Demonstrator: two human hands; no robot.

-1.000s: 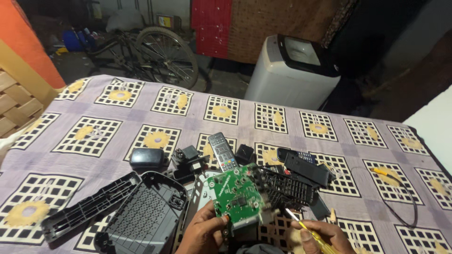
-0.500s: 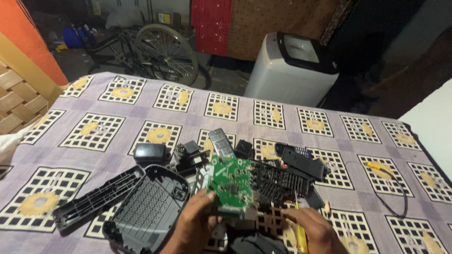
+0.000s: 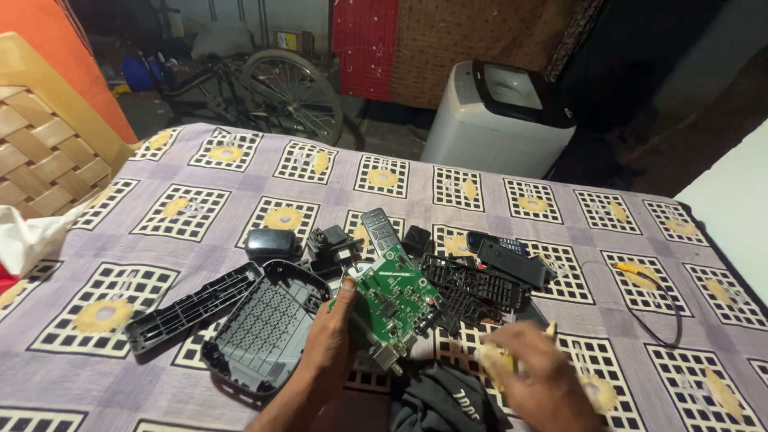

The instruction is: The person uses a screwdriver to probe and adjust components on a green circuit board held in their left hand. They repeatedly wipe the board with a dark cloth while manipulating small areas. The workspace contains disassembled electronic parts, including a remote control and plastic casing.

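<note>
Holding item one, a green circuit board (image 3: 394, 298), tilted above the patterned cloth (image 3: 560, 216): my left hand (image 3: 330, 336) pinches its near edge, thumb on top. My right hand (image 3: 534, 376), blurred, closes round a yellow-handled tool (image 3: 512, 360); tip unseen. Item two, grey vented shell (image 3: 264, 328), lies just left; black slotted frame (image 3: 474, 284) right. Risk, as I judge: edge-only grip could let the board twist or slip.

Left hand (image 3: 330, 340) raised with a closed grip, right hand (image 3: 538, 378) lower, fingers curled, blurred
</note>
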